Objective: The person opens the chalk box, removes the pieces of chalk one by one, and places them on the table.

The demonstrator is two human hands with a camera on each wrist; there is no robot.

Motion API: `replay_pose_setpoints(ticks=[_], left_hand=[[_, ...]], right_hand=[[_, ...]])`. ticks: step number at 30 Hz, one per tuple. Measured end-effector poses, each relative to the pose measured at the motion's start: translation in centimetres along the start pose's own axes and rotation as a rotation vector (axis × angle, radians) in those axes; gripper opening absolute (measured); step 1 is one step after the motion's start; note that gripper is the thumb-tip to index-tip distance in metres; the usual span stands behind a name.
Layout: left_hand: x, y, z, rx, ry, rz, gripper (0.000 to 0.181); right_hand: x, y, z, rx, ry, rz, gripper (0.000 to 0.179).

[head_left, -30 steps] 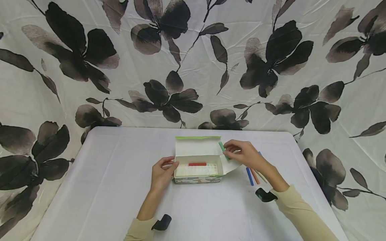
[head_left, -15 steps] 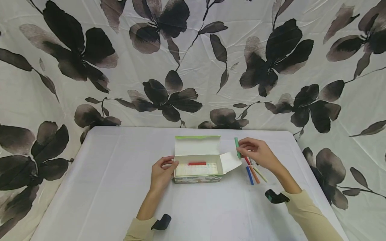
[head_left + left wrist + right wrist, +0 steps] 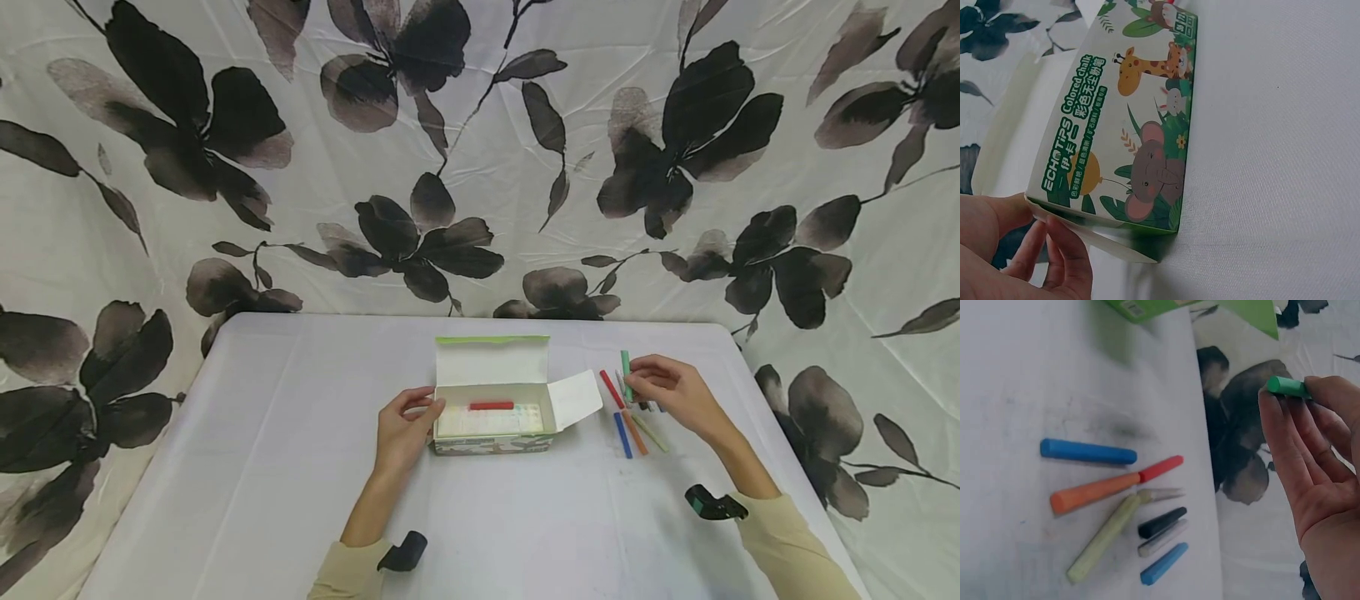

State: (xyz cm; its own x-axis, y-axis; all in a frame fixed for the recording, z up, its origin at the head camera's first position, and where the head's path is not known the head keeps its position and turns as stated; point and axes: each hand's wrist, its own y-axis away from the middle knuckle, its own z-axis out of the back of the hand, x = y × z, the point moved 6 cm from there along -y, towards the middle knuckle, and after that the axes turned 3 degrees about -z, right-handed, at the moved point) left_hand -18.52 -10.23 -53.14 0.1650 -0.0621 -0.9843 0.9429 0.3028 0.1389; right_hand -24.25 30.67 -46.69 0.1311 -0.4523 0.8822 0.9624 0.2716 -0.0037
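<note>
My right hand [image 3: 675,396] pinches a green chalk stick [image 3: 1286,387] between thumb and fingertips, above the loose chalk on the right of the table. With thumb and fingers, my left hand [image 3: 402,433] grips the near left corner of a colored chalk box [image 3: 1141,150], at its side flap. The box lies with its lid folded back and its right flap [image 3: 576,398] spread outward. Inside, one red chalk stick [image 3: 491,407] rests on a pale printed surface. What lies below that surface is hidden.
Right of the box lie several loose sticks, among them a blue chalk [image 3: 1088,452], an orange chalk [image 3: 1094,492], a yellow-green chalk [image 3: 1104,537] and a black chalk [image 3: 1162,522]. A flower-patterned cloth [image 3: 480,167] hangs behind the white table [image 3: 285,467].
My right hand has carried the green chalk rightward, away from the box's right flap to above the loose sticks. My left hand has stayed at the box.
</note>
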Motion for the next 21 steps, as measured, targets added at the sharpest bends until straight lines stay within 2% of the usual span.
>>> replay_pose_setpoints(ticks=[13,21], left_hand=[[0.0,0.0,-0.1,0.008,0.003,0.002,0.032],[0.0,0.0,0.0,0.0,-0.002,0.007,0.033]], right_hand=[[-4.4,2.1,1.6,-0.041,-0.006,-0.079,0.037],[-6.9,3.4,2.3,-0.027,0.055,-0.131,0.039]])
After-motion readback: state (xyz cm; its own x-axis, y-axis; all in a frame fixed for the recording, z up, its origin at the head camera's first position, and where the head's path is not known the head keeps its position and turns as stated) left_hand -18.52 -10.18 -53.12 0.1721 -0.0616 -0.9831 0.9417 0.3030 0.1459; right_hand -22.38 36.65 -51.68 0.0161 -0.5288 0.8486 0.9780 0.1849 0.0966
